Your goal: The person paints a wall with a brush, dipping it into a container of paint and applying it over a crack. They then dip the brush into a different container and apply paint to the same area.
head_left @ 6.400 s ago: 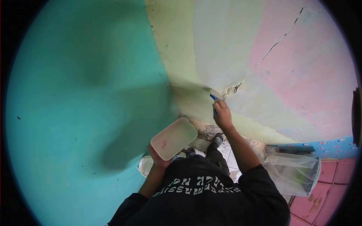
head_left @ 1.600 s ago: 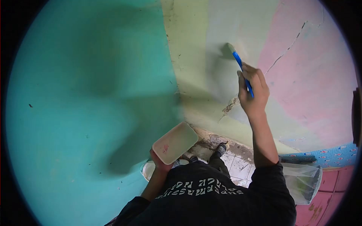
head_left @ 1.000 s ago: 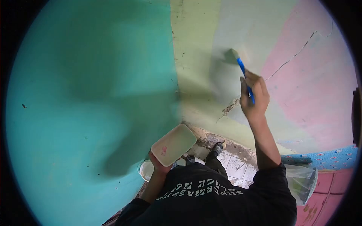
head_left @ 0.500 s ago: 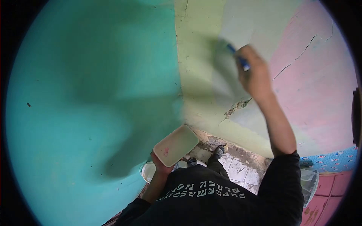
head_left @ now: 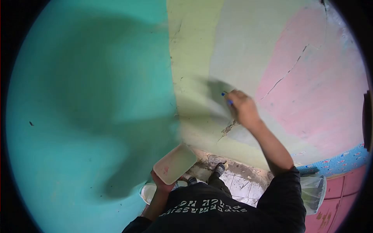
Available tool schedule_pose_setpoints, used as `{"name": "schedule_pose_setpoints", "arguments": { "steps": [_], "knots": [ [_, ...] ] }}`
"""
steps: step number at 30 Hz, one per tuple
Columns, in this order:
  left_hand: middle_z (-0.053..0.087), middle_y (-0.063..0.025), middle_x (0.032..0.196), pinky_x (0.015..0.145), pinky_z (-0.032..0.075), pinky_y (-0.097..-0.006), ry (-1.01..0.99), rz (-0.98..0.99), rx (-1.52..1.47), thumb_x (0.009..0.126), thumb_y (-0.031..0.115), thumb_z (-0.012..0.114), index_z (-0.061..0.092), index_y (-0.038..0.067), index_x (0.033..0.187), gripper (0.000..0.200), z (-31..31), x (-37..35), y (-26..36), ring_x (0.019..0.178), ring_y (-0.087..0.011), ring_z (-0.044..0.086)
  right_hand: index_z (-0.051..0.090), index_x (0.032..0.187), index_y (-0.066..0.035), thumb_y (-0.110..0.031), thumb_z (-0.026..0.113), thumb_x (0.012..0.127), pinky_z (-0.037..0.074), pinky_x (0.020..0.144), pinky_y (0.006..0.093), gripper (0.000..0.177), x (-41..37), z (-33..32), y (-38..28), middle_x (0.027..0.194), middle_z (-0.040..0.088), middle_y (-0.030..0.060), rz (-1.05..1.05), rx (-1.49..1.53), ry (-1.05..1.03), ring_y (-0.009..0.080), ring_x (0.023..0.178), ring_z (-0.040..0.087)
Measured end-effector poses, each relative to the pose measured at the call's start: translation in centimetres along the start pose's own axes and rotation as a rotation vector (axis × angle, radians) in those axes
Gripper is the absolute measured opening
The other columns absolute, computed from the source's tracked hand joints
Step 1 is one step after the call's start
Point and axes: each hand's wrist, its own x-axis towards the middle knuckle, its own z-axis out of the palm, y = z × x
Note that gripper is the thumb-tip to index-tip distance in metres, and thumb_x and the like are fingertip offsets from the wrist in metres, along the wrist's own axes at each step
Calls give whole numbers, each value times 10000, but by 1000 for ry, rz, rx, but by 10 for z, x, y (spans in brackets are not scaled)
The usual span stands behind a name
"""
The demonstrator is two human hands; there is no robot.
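Note:
My left hand grips the lower end of a pale rectangular plastic tub, tilted with its open side toward me. A pink smear shows on the inside of the tub. My right hand, slightly blurred, is closed around a small blue-handled tool in front of the painted wall. Only bits of blue stick out of the fist, and the tool's working end cannot be made out. Close behind the hand is the grey band of the wall, with a broken, crumbling patch just below.
A teal wall meets the yellow-green wall at a corner. One long crack crosses the pink area. Below are a white bucket, dirty floor tiles, a clear plastic container and pink panels.
My right hand has moved down and a little left along the wall, still gripping the blue-handled tool. The view has shifted slightly; my left hand keeps the tub.

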Motion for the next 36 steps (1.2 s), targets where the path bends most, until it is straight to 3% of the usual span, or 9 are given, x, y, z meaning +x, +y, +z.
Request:
{"name": "schedule_pose_setpoints", "arguments": {
  "steps": [2,6,11,17,21,25,30,32,36],
  "knots": [
    [634,-188,1298,707,605,-647,-21,-270,-461,906,670,472,522,93,1429,780,-6,6,-5,1007,-495,688,660,1041,-57,-27,729,854,549,696,449,201,34,-56,4,899,671,162,-44,63,148,367,802,685],
    [623,-218,1306,727,603,-676,-89,-316,-457,905,671,464,494,94,1456,798,3,4,-2,993,-525,683,684,1020,-22,72,751,843,570,758,311,212,76,-172,-11,962,727,114,-136,-19,478,233,838,735],
    [574,-214,1380,770,593,-701,-144,-355,-519,905,661,470,472,103,1483,803,-6,2,-9,1083,-543,643,685,995,14,140,745,833,594,755,312,214,82,-218,-22,990,759,147,-436,-468,910,223,853,744],
    [467,-162,1506,940,530,-713,-357,-301,-455,898,670,514,398,157,1536,827,-2,2,-5,1324,-493,506,599,1029,-52,-35,695,800,579,725,424,249,1,-89,-18,1040,661,131,-257,-23,17,330,913,667],
    [484,-104,1490,1091,444,-621,-437,-160,-221,857,657,654,382,180,1533,871,11,0,2,1368,-373,485,622,1046,-31,-99,725,925,550,691,411,173,28,-118,11,917,678,159,65,175,50,359,805,670],
    [502,-65,1468,1136,391,-536,-425,-14,115,805,611,774,373,184,1522,927,33,-15,14,1361,-295,487,679,1024,-36,-10,718,926,549,713,314,108,92,-257,4,913,700,91,-257,24,459,213,778,685],
    [501,-74,1464,1129,402,-502,-389,6,93,779,611,810,348,179,1525,979,30,-17,12,1342,-292,503,697,1030,-38,37,742,883,582,739,297,171,125,-327,-21,999,754,76,-272,-271,948,188,880,742],
    [499,-86,1465,1126,411,-517,-368,-57,38,791,613,794,346,175,1528,967,31,-15,14,1326,-313,519,712,1062,-113,26,736,815,585,785,341,284,118,-307,-9,1001,736,67,-474,-620,873,240,925,719],
    [488,-114,1475,1089,451,-587,-459,-327,-380,825,607,740,374,164,1522,903,26,-1,19,1318,-374,529,615,1079,-104,-174,663,798,557,819,404,293,49,-175,-6,956,620,131,-603,-744,189,305,898,637]
  ]
}}
